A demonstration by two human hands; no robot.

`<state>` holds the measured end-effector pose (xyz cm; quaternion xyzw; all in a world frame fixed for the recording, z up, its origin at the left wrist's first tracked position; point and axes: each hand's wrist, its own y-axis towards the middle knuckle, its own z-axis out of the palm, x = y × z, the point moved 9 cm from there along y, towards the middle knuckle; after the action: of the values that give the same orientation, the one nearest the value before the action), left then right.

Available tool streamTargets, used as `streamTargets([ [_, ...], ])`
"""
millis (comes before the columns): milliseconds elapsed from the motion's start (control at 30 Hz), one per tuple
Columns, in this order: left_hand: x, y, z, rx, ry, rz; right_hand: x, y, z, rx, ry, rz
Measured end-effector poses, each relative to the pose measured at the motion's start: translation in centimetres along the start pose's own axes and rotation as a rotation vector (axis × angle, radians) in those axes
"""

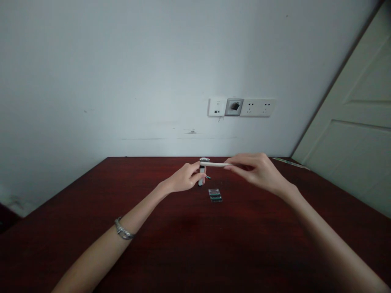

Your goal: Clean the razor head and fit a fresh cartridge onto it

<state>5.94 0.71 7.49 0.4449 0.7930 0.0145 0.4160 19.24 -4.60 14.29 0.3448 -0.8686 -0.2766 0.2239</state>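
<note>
My right hand (256, 169) pinches one end of a slim white bar (215, 165), which is held nearly level above the table. At its other end are the closed fingers of my left hand (187, 177), with a bracelet on that wrist. By the left fingertips shows a grey stick-like handle (200, 179) with a dark end; I cannot tell whether the hand grips it or it lies behind. A pale, ridged piece (204, 159) appears just above the bar. Beyond the left fingers is a small teal object (208, 177), partly hidden.
A clear plastic pack (215, 195) with dark green contents lies on the dark red table (195, 244). Behind it rises a white wall with sockets (256, 107) and a black plug (234, 106). A pale strip (290, 163) lies at the back right, near a white panelled door (357, 122).
</note>
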Motion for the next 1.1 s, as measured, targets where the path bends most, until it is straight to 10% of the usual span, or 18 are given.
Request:
streamTargets([
  [933,0.7,-0.2,-0.8,-0.032,0.196,0.044,1.1,0.2,1.1,-0.026,0.177,-0.037],
  [1100,0.8,-0.4,-1.3,-0.050,0.150,0.046,-2.8,-0.1,0.8,-0.058,0.165,0.072],
])
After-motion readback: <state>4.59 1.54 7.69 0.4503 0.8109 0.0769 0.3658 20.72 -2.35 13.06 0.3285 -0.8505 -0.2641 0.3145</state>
